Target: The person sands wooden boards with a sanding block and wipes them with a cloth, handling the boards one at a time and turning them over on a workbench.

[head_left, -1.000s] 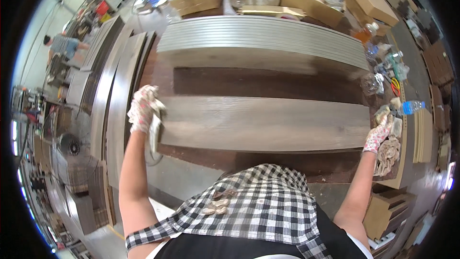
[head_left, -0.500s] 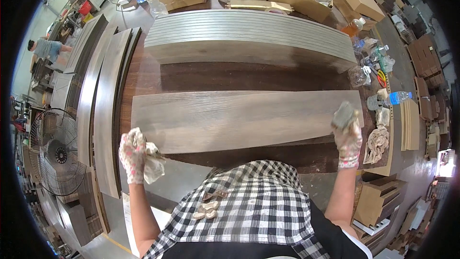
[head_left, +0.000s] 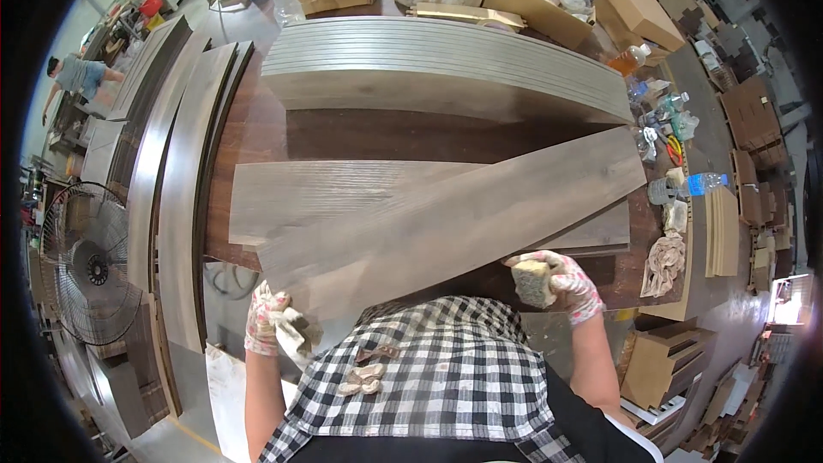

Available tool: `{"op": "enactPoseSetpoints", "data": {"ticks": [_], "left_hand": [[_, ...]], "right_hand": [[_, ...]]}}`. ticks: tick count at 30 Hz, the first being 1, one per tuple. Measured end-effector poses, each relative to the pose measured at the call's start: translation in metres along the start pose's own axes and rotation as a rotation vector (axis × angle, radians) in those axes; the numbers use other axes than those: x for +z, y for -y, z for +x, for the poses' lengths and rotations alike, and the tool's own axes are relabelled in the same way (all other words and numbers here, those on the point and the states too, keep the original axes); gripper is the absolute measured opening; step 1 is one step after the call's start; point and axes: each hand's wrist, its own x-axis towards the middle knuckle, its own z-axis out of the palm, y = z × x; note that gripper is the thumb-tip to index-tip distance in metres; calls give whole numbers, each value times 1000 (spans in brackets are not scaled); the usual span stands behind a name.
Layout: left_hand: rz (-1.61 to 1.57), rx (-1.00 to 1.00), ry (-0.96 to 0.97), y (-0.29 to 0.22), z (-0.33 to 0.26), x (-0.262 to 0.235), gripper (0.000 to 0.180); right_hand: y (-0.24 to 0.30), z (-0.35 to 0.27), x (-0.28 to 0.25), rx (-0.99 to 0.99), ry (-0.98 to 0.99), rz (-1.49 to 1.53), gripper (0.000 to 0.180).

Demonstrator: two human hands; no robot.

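Note:
A grey-brown wooden plank (head_left: 463,210) lies slantwise over another plank (head_left: 317,193), its right end farther away and its left end hanging toward me. At its near left corner is my left hand (head_left: 264,319), in a spotted white glove, closed on a crumpled white rag (head_left: 293,334). Whether those fingers also grip the plank is hard to tell. My right hand (head_left: 576,290), gloved alike, is closed around a worn grey-and-tan sponge block (head_left: 533,283), just off the table's near edge, apart from the slanted plank.
Across the dark brown table (head_left: 369,133) stands a long stack of planks (head_left: 446,64). More planks (head_left: 193,197) lean at the left, near a fan (head_left: 93,261). Bottles (head_left: 707,183) and a cloth (head_left: 664,264) line the right edge; cardboard boxes (head_left: 540,0) sit behind.
The top plank has turned, its right end swinging away and its left end coming nearer, baring the plank below. My right hand moved left and nearer with the sponge; my left hand came nearer.

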Motion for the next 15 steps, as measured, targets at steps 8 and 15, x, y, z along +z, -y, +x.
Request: {"op": "enactPoseSetpoints", "data": {"ticks": [8,15], "left_hand": [[246,164,45,-2,-11,-48,42],[-317,309,-216,27,-66,-52,41]], "right_hand": [[-40,15,34,-139,-22,-24,75],[20,78,108,-154,280,-422,71]]}}
